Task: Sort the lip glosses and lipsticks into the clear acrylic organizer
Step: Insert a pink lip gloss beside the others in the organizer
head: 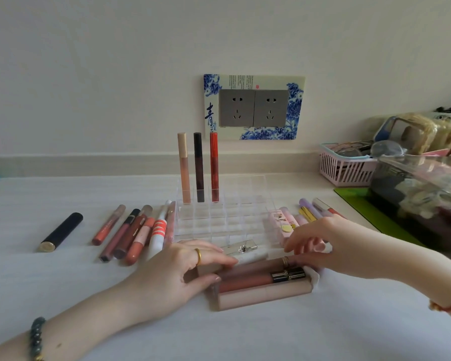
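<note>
The clear acrylic organizer (pixel 224 217) stands mid-table with three tall glosses upright in its back row: beige (pixel 183 165), dark (pixel 198 165), red (pixel 214 165). Several lip glosses (pixel 130 233) lie in a row to its left, with a black lipstick (pixel 61 231) further left. Pink and purple tubes (pixel 305 212) lie to its right. In front sits a beige box (pixel 266 295) with two brownish glosses (pixel 248 280) in it. My left hand (pixel 182 272) grips the box's left end. My right hand (pixel 320 246) touches its far right edge, fingers spread.
A pink slotted basket (pixel 344 168) and a clear bag of items (pixel 422 183) stand at the right on a green mat (pixel 362 204). A wall socket plate (pixel 253 108) is behind the organizer. A silver lipstick (pixel 241 248) lies between organizer and box.
</note>
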Tool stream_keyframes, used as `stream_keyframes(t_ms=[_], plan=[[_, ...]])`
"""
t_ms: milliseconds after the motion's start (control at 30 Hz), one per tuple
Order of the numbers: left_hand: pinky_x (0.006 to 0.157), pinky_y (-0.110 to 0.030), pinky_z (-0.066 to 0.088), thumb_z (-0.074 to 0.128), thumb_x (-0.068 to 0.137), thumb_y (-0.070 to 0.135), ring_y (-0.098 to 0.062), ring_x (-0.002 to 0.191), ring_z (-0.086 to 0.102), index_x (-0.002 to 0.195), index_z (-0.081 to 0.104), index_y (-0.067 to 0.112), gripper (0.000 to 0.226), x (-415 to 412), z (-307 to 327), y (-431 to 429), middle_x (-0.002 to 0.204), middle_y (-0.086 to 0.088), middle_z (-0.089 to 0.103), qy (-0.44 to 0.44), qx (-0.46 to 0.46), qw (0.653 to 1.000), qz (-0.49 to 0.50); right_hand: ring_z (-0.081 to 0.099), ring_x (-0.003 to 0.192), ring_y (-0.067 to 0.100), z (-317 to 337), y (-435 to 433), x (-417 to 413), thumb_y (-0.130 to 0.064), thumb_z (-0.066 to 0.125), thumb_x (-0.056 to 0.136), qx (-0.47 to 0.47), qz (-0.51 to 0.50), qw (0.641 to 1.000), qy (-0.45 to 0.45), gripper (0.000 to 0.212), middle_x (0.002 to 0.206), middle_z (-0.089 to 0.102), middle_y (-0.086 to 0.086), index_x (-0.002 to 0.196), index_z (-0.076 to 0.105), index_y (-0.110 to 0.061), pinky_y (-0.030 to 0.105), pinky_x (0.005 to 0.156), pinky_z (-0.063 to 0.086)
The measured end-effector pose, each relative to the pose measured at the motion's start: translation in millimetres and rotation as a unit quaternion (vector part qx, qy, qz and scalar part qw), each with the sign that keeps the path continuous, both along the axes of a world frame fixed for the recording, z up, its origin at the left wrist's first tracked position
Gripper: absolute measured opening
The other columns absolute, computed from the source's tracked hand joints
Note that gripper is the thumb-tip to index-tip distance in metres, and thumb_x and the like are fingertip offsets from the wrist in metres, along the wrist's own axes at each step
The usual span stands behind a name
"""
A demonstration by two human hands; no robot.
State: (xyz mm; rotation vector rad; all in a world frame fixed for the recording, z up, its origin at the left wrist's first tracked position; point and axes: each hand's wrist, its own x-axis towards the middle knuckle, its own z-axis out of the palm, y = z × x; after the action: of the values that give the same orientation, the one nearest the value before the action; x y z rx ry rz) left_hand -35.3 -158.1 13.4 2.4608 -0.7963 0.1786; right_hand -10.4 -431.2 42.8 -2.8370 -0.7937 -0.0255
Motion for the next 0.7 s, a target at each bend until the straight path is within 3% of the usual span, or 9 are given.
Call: stream_keyframes(t_ms=[100,167,267,300,367,433,500,600,700], plan=[[0.103,-0.046,0.033,0.046,0.075,0.059,0.018,0.112,0.044,0.110,0.038,0.065,0.036,0.7,-1.2,0.5,0.107,0.035,0.056,0.001,0.006,1.000,-0.002,0.043,0.125,0.010,-0.4,1.1,4.1,-0.055,0.053,0.079,-0.018,-0.004,1.000,-0.012,0.029,0.115,0.061,-0.019,0.103,0.060,-0.042,0.012,0.106,-0.006],[0.103,-0.045,0.034,0.045,0.074,0.061,0.017,0.111,0.045,0.111,0.038,0.063,0.038,0.9,-0.7,-0.8,0.107,0.034,0.057,0.000,0.001,1.000,-0.006,0.042,0.126,0.013,0.3,2.2,4.2,-0.054,0.053,0.080,-0.022,-0.002,1.000,-0.003,0.028,0.116,0.061,-0.019,0.103,0.060,-0.042,0.005,0.097,-0.013],[0.099,-0.036,0.041,0.057,0.077,0.047,0.013,0.107,0.051,0.116,0.041,0.055,0.042,2.1,-0.1,-3.0,0.105,0.027,0.064,0.002,-0.023,1.000,-0.015,0.038,0.129,0.011,3.7,3.8,1.9,-0.061,0.047,0.077,-0.028,0.013,1.000,-0.005,0.031,0.118,0.059,-0.020,0.102,0.056,-0.046,0.019,0.104,-0.014],[0.098,-0.035,0.042,0.057,0.077,0.045,0.013,0.105,0.052,0.116,0.042,0.053,0.043,2.2,0.2,-3.7,0.104,0.026,0.065,0.003,-0.025,1.000,-0.015,0.038,0.128,0.009,5.5,4.3,0.9,-0.065,0.044,0.073,-0.022,0.021,1.000,-0.003,0.033,0.115,0.060,-0.022,0.100,0.056,-0.048,0.024,0.109,-0.010],[0.097,-0.036,0.041,0.058,0.076,0.047,0.013,0.104,0.052,0.115,0.047,0.052,0.041,3.4,0.1,-4.7,0.102,0.029,0.064,0.005,-0.026,1.000,-0.009,0.048,0.116,-0.001,13.8,6.8,-1.6,-0.064,0.046,0.072,0.016,0.037,0.999,0.019,0.026,0.103,0.063,-0.025,0.092,0.056,-0.052,0.027,0.114,0.020],[0.098,-0.037,0.039,0.059,0.074,0.050,0.014,0.104,0.051,0.111,0.054,0.051,0.036,5.8,-0.3,-6.2,0.101,0.033,0.063,0.006,-0.029,1.000,-0.001,0.060,0.091,-0.007,22.4,9.3,-3.6,-0.045,0.059,0.079,0.068,0.056,0.996,0.032,0.011,0.091,0.065,-0.023,0.086,0.057,-0.052,0.015,0.088,0.045],[0.099,-0.028,0.036,0.064,0.073,0.052,0.017,0.103,0.050,0.103,0.057,0.055,0.031,7.4,1.0,-9.5,0.103,0.038,0.059,0.010,-0.040,0.999,0.004,0.064,0.080,-0.005,30.6,12.2,-4.4,-0.031,0.064,0.078,0.116,0.067,0.991,0.023,0.017,0.085,0.069,-0.017,0.087,0.062,-0.045,0.013,0.074,0.050],[0.086,0.002,0.028,0.073,0.070,0.043,0.021,0.099,0.049,0.091,0.059,0.054,0.028,8.8,3.6,-15.7,0.098,0.041,0.058,0.027,-0.099,0.995,0.008,0.067,0.074,-0.001,43.1,19.7,-4.5,-0.024,0.064,0.077,0.182,0.080,0.980,0.001,0.016,0.083,0.071,-0.015,0.085,0.065,-0.038,0.013,0.071,0.053],[0.080,0.001,0.035,0.076,0.067,0.040,0.011,0.092,0.057,0.088,0.064,0.044,0.025,13.4,7.7,-23.3,0.084,0.026,0.069,0.061,-0.168,0.984,0.019,0.068,0.070,0.000,55.0,28.8,-1.9,-0.024,0.065,0.074,0.229,0.091,0.969,-0.019,0.014,0.080,0.073,-0.013,0.083,0.066,-0.034,0.012,0.068,0.053]])
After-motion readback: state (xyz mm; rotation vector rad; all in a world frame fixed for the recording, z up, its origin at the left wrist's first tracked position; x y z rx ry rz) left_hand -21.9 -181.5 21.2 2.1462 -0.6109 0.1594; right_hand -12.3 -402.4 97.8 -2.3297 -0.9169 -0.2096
